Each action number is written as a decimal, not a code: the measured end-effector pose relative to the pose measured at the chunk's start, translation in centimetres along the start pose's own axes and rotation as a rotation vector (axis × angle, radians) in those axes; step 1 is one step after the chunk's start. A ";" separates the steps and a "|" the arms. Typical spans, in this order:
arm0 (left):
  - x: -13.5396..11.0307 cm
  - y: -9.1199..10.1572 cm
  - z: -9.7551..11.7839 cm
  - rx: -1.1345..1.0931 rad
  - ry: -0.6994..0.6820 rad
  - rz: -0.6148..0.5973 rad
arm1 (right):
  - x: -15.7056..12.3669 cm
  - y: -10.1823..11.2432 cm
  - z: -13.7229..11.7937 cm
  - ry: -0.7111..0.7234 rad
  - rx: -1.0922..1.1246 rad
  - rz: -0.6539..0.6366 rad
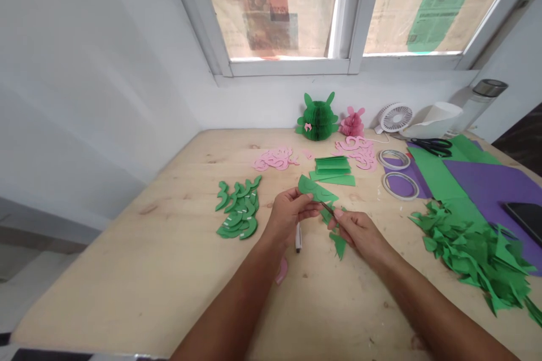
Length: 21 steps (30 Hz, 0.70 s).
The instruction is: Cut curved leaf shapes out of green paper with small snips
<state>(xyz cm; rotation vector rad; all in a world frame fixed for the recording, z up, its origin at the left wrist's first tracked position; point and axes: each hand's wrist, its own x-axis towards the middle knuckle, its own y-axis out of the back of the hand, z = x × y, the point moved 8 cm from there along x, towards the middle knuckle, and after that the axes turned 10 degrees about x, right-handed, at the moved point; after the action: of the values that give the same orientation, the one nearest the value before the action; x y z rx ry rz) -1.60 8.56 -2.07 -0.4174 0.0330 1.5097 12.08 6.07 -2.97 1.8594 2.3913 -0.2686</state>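
My left hand (287,215) pinches a folded piece of green paper (314,189) above the wooden table (169,271). Closed around small scissors (327,208), my right hand (354,231) holds their blades at the paper's lower edge. A green offcut (339,245) hangs or lies just under the right hand. A white pen (298,237) lies on the table below the left hand. To the left sits a pile of cut green curved pieces (238,207).
Pink cut shapes (275,158) and folded green strips (333,169) lie further back, before green (317,118) and pink (353,122) honeycomb paper figures. At right: tape rolls (400,185), black scissors (432,146), a small fan (395,117), green and purple sheets (486,186), green scraps (474,248), a phone (527,217).
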 end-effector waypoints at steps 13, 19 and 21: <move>-0.1 -0.3 -0.3 0.023 0.035 -0.065 | 0.0 0.1 -0.1 -0.037 -0.061 -0.013; -0.1 -0.1 -0.3 -0.001 0.041 -0.016 | 0.1 0.3 -0.1 -0.024 -0.094 0.006; -0.1 0.0 -0.3 -0.006 0.040 -0.010 | 0.1 0.3 -0.1 -0.020 -0.104 0.004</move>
<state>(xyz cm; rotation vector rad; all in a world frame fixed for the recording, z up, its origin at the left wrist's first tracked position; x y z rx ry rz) -1.53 8.36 -2.26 -0.4522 0.0573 1.4923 12.39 6.25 -2.90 1.8075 2.3410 -0.1582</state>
